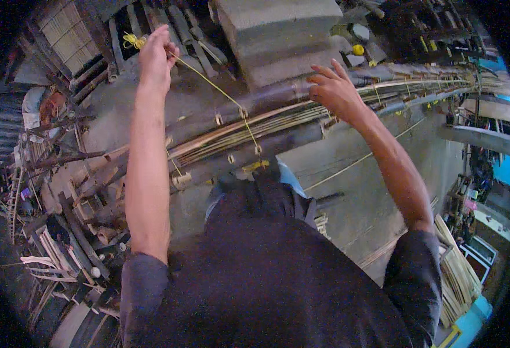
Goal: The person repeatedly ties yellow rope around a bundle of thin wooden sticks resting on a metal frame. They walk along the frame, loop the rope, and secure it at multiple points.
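A thin yellow cord [211, 84] runs taut from my raised left hand [157, 58] down to a long wooden frame. My left fingers are closed around it, and a looped yellow hank [132, 40] shows just beyond them. The cord crosses a bundle of pale thin strips [208, 146] lying between two dark poles, the far pole [266, 97] and the near pole [284, 139]. It passes small pale pegs in both poles. My right hand [336, 93] is over the far pole, its fingers spread and holding nothing. Whether it touches the pole, I cannot tell.
Beyond the frame stands a large grey block [278, 40]. A yellow round object [357, 50] lies to its right. Wood scraps [63, 249] are piled at lower left. Pale slats [458, 278] lean at lower right, beside a blue object [469, 322].
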`<act>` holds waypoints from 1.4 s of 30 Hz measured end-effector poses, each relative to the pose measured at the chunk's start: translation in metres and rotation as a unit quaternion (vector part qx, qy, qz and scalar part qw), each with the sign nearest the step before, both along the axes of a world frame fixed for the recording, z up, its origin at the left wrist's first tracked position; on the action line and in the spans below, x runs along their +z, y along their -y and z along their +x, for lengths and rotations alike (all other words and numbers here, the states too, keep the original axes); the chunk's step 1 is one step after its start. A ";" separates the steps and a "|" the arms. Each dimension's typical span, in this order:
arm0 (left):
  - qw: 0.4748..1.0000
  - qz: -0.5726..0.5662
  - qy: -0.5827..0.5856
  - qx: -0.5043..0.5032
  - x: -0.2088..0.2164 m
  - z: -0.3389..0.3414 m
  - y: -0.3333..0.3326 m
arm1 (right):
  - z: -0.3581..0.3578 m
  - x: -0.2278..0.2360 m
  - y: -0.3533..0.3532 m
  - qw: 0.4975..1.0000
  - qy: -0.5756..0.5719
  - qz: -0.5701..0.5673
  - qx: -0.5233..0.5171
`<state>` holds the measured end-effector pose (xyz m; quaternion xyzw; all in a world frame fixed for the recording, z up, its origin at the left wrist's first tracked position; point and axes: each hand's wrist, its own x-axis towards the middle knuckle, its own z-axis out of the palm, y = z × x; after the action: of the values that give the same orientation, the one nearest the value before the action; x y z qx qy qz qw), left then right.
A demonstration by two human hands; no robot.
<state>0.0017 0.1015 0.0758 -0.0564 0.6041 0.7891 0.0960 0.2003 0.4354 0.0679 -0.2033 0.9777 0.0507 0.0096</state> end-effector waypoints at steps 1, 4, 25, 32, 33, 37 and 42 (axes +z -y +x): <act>1.000 -0.025 -0.017 -0.009 -0.001 0.010 0.000 | -0.003 0.010 0.003 0.999 -0.021 -0.036 -0.005; 0.954 -0.222 -0.091 -0.178 -0.028 0.008 -0.013 | -0.001 0.035 0.014 0.997 -0.005 -0.076 -0.022; 0.736 -0.503 -0.202 -0.406 -0.037 0.165 0.170 | 0.123 -0.068 0.340 0.705 0.301 -0.609 -0.203; 0.751 -0.485 -0.363 -0.262 -0.105 0.177 0.175 | -0.044 0.118 0.382 0.938 0.109 -0.276 0.180; 0.716 -0.531 -0.367 -0.266 -0.113 0.176 0.174 | -0.068 0.094 0.384 0.911 0.064 -0.363 0.186; 0.746 -0.529 -0.252 -0.316 -0.068 0.169 0.164 | -0.113 -0.013 0.348 0.965 0.101 -0.203 -0.130; 0.780 -0.495 -0.285 -0.257 -0.080 0.182 0.173 | -0.095 -0.043 0.334 0.820 0.195 -0.527 -0.108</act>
<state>0.1837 -0.0715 -0.0041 0.2880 0.9034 0.3080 0.0774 0.1054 0.1009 0.0252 -0.0763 0.8487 -0.5144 0.0968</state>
